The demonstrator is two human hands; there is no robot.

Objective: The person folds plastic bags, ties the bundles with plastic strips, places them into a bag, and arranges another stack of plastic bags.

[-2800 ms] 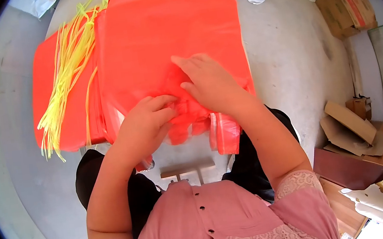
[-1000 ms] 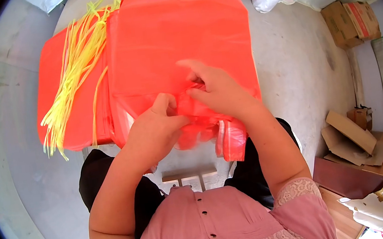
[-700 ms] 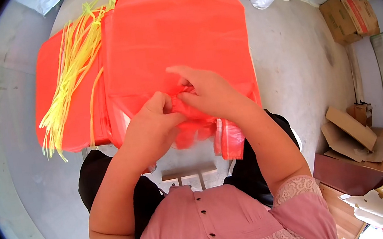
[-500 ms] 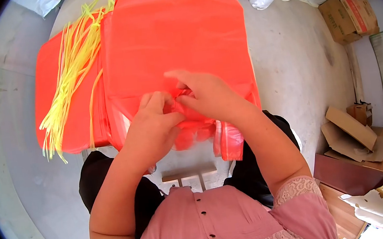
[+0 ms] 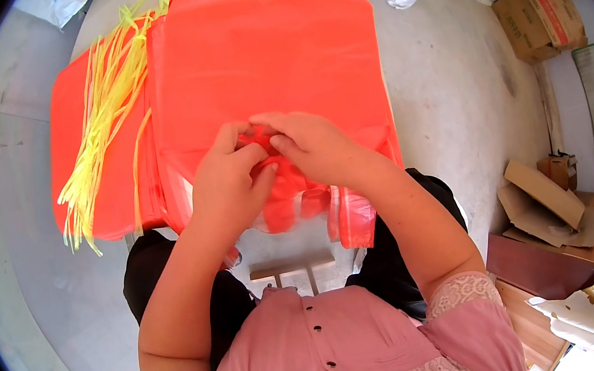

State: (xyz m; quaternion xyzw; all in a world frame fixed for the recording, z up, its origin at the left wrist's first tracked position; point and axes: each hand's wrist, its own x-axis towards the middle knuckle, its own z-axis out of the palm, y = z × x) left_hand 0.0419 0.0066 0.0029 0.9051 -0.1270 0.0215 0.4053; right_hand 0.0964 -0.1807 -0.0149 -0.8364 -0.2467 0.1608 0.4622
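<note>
A thick stack of red plastic bags [image 5: 265, 48] lies flat in front of me. At its near edge, my left hand [image 5: 226, 179] is closed with bent fingers around a crumpled, bunched part of a red plastic bag [image 5: 286, 190]. From the other side, my right hand [image 5: 318, 146] pinches the same bunch, its thumb and fingers close to my left fingertips. Loose folds of red plastic hang below both hands over the near edge. My fingers partly hide the gathered part.
Yellow plastic strips [image 5: 106, 112] lie in a bundle over another red stack [image 5: 70, 117] on the left. An opened cardboard box [image 5: 548, 206] rests on a brown wooden surface at right. A closed carton [image 5: 537, 26] stands farther back. A wooden bar [image 5: 292, 267] shows between my legs.
My right fingers have come down and closed in beside my left hand. The bunched red plastic now sits between both hands; the stacks and yellow strips look unmoved.
</note>
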